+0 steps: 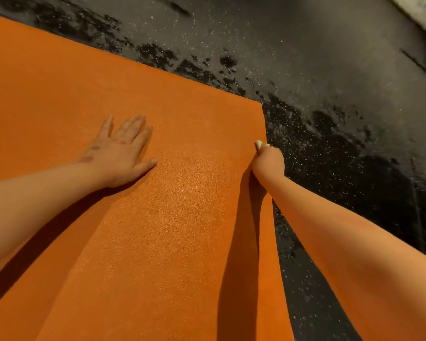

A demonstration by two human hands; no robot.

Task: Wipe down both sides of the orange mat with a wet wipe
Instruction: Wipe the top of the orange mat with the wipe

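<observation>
The orange mat (143, 230) lies flat on a dark speckled floor and fills most of the view. My left hand (123, 148) rests flat on it, fingers straight and spread, palm down. My right hand (268, 162) is at the mat's right edge, a little below the far right corner, with its fingers curled round a small bunched white wet wipe (259, 144). Only a bit of the wipe shows past the fingers, pressed against the mat's edge.
Dark speckled floor (330, 143) with wet-looking black patches runs along the mat's far and right sides. A pale strip (418, 11) crosses the top right corner.
</observation>
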